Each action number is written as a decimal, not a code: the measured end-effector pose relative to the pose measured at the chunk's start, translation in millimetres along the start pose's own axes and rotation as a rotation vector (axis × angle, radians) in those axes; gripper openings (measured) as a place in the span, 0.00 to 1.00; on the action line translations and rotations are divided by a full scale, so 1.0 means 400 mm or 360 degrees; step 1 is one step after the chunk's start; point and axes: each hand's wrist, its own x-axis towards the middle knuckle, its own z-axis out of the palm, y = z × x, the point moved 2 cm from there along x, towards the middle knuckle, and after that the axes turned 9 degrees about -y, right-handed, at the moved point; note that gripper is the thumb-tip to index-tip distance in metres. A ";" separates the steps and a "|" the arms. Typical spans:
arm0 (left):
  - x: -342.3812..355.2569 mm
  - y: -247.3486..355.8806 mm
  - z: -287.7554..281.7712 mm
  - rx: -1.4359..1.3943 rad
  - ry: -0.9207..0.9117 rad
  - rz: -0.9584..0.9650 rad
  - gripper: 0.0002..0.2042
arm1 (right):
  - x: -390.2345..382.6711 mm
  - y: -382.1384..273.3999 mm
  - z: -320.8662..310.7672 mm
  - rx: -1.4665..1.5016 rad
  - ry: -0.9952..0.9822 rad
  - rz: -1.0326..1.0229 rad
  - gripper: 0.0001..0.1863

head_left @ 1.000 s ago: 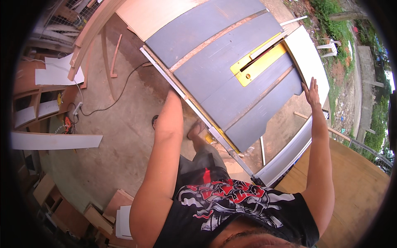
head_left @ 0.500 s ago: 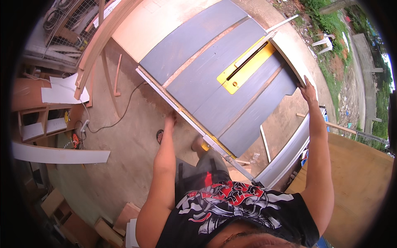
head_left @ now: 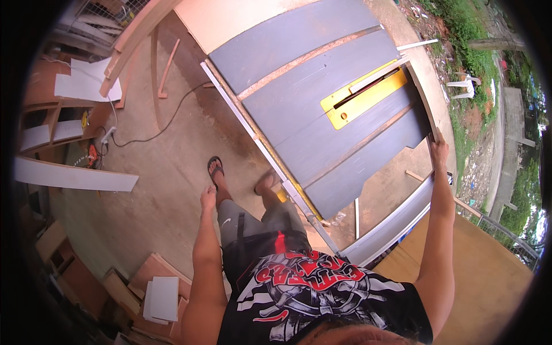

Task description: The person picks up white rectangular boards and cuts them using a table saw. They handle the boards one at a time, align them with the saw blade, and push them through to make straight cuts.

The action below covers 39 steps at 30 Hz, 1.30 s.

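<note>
My right hand (head_left: 440, 154) is closed around the near end of a long pale wooden board (head_left: 424, 98). The board stands along the right side of a grey table saw top (head_left: 299, 106). A yellow insert plate (head_left: 365, 99) with a dark slot sits in the top, and a thin wooden strip (head_left: 374, 78) lies along the slot. Hanging at my side over the floor, my left hand (head_left: 208, 197) is loosely closed, with nothing seen in it. It is apart from the saw.
A pale panel (head_left: 221, 20) adjoins the saw's far left. A black cable (head_left: 164, 127) crosses the floor to a white power strip (head_left: 108, 135). Wooden offcuts (head_left: 158, 273) lie at lower left; a plywood sheet (head_left: 477, 270) is at right. A white chair (head_left: 463, 85) stands outside.
My left hand has drawn back from beside the saw's front edge toward my body. The right hand still holds the board. The view has shifted, and my feet show more fully.
</note>
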 end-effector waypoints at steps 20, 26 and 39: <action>-0.217 -0.205 -0.086 0.0128 0.0038 -0.0409 0.26 | 0.022 0.014 -0.019 -0.0118 0.0119 -0.0083 0.25; -0.249 -0.210 -0.138 0.0228 0.0081 -0.0301 0.25 | 0.040 0.024 -0.035 -0.0189 0.0234 -0.0016 0.20; -0.304 -0.113 -0.273 0.0372 0.0145 -0.0391 0.23 | 0.163 -0.020 -0.230 -0.0202 0.0367 0.0160 0.17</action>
